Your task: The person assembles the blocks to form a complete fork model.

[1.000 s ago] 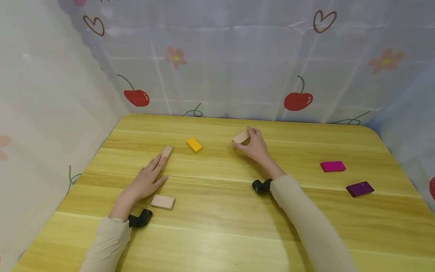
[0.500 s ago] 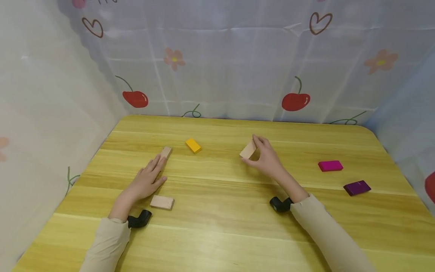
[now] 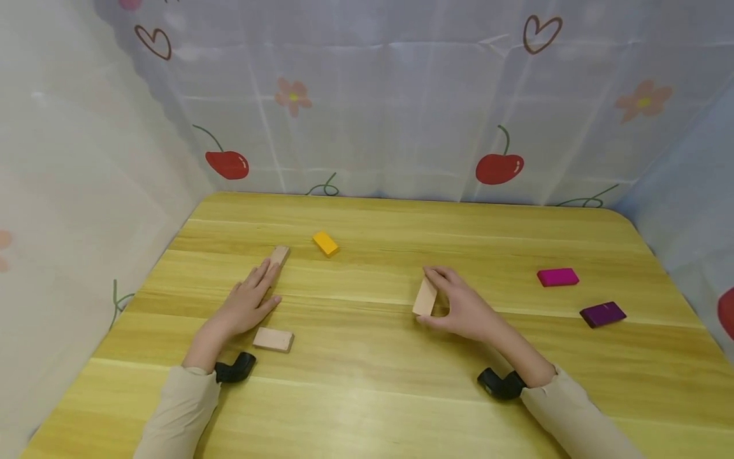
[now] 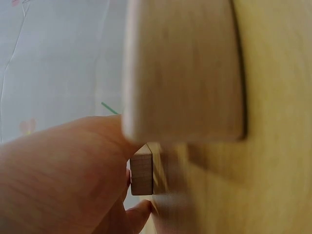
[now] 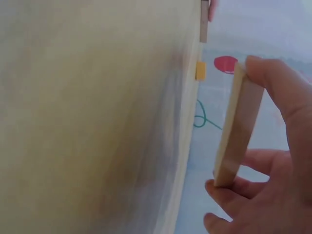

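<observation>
Drawn back across the table [image 3: 355,401] since the earlier frame, the right hand [image 3: 463,310] pinches a pale block [image 3: 425,297] above it. Left of that grip, the left hand [image 3: 243,308], fingers extended, touches a second block [image 3: 280,255]; a third block [image 3: 273,339] lies near its thumb.

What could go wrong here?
The held wooden block, pinched at its ends by the right hand and apparently off the table, might twist or slip.
The left hand covers part of the far plain block; lifting away might shift it.
Its wrist camera, close to the near plain block, might knock it.
</observation>
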Motion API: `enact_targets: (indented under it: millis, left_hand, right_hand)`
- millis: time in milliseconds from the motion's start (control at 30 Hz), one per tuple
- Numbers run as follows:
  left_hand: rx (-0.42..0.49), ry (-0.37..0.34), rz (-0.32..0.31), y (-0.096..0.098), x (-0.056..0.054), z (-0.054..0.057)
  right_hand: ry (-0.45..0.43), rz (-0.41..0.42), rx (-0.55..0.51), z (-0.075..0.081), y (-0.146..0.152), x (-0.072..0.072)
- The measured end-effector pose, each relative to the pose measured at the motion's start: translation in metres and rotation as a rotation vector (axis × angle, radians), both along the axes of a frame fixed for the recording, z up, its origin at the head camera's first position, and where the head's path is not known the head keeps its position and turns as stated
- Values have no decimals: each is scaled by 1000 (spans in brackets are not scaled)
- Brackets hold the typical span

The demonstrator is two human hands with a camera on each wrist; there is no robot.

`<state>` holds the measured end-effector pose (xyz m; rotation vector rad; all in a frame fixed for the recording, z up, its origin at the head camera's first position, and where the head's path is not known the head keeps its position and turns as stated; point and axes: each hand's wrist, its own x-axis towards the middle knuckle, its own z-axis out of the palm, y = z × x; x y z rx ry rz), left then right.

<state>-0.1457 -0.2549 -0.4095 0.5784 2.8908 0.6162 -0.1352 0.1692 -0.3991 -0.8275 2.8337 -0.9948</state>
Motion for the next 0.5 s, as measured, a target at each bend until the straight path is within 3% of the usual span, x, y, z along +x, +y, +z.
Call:
enact_targets:
  millis: [233,500]
  left_hand:
    - [4,10,-4,1,2,3]
    - [0,16,-8,1,1,2]
  right_hand:
    - [-134,114,-10,-9,7,0]
    - [-100,190,38,-19,7,-8]
